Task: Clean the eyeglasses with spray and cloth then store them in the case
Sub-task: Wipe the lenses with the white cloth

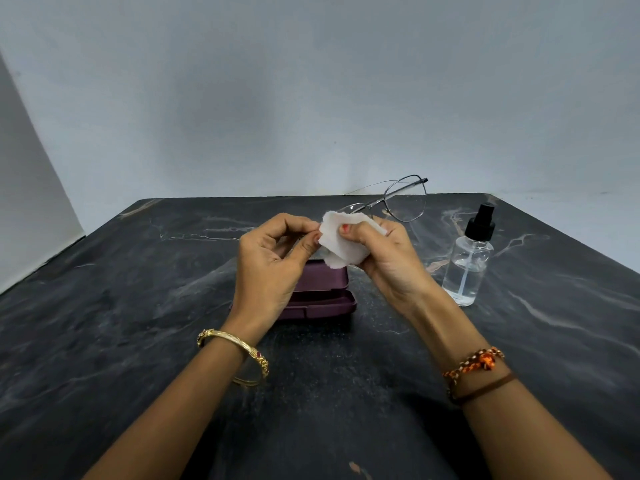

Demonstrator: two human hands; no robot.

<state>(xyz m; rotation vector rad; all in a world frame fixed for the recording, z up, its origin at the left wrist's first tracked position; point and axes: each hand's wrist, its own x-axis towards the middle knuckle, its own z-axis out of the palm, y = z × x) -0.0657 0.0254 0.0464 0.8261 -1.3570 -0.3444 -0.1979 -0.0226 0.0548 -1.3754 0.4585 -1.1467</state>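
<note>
Pinching the white cloth (341, 244) around one lens of the eyeglasses (405, 199), we are holding the right hand (388, 261) closed with its thumb pressing on the fabric. We are curling the left hand (273, 268) so that its fingertips are nipping the frame's near edge at the cloth. We are keeping the eyeglasses raised above the closed maroon case (320, 292), which is lying on the dark marble table (138, 306). We are seeing the clear spray bottle (469, 258) standing upright to the right.
</note>
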